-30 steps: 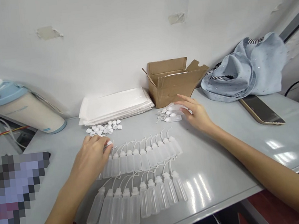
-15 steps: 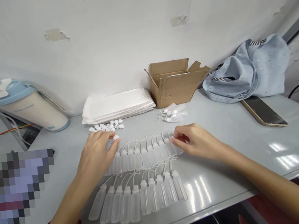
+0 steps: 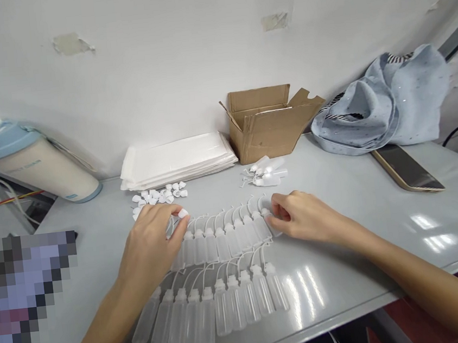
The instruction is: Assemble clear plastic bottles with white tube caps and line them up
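My left hand (image 3: 154, 234) pinches a small white cap (image 3: 182, 213) between thumb and forefinger, above the left end of the back row. Two rows of small translucent squeeze bottles lie on the table, each with a thin curved white strip at its neck; the front row (image 3: 206, 315) is fuller in view than the back row (image 3: 222, 243). At the right end of the back row, my right hand (image 3: 299, 214) has its fingers closed at the side of the last bottle (image 3: 275, 228). Its fingertips partly hide that bottle. More white caps (image 3: 158, 195) lie in a loose pile beyond my left hand.
Behind the rows are a stack of white sheets or sleeves (image 3: 178, 157), an open cardboard box (image 3: 270, 134) and several loose bottles (image 3: 268, 173). A tumbler (image 3: 48, 166) stands left; a blue cloth bag (image 3: 381, 106) and a phone (image 3: 409, 169) lie right. A blurred-out item (image 3: 25, 302) is at left.
My left hand has moved slightly right with the cap. My right hand has shifted a little to the right along the end bottle. The view has tilted slightly.
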The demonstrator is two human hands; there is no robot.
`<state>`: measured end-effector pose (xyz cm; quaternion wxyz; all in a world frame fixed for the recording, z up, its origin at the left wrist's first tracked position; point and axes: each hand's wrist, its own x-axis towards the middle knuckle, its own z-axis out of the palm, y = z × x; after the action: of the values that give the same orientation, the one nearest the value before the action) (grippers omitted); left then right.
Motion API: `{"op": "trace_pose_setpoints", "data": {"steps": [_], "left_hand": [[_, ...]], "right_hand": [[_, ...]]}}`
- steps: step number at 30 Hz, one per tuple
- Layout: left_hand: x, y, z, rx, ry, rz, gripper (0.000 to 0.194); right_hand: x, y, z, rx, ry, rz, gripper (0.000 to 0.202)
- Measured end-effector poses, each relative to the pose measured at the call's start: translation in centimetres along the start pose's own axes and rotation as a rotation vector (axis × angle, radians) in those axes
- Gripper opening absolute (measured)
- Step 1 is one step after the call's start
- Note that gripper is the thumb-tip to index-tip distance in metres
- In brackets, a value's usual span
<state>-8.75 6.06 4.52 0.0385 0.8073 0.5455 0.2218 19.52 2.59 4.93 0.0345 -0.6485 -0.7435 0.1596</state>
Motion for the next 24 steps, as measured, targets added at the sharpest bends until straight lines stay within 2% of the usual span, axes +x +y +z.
{"op": "trace_pose_setpoints", "data": {"steps": [10,16,20,22,24], "left_hand": [[-0.1,0.4,-0.1,-0.021,-0.005,0.004,0.022],[-0.3,0.7,-0.1,-0.023,0.018,0.04,0.022],[-0.4,1.5,-0.5,-0.149,-0.033,-0.012,0.023],[-0.6,2.1,-0.8,-0.266,-0.113,-0.076,0.024],[-0.8,2.7,-1.0,-0.397,-0.21,-0.13,0.024]], "right_hand": [[-0.1,0.3,0.2,-0.019,-0.015,-0.002,0.031],[-0.2,0.2,0.0,-0.053,0.008,-0.067,0.023],[-0.3,0.0,-0.5,0.151,0.071,-0.121,0.028],[-0.6,-0.2,-0.9,0.352,0.08,-0.158,0.03],[-1.1,-0.6,-1.1,0.576,0.036,-0.202,0.03]]}}
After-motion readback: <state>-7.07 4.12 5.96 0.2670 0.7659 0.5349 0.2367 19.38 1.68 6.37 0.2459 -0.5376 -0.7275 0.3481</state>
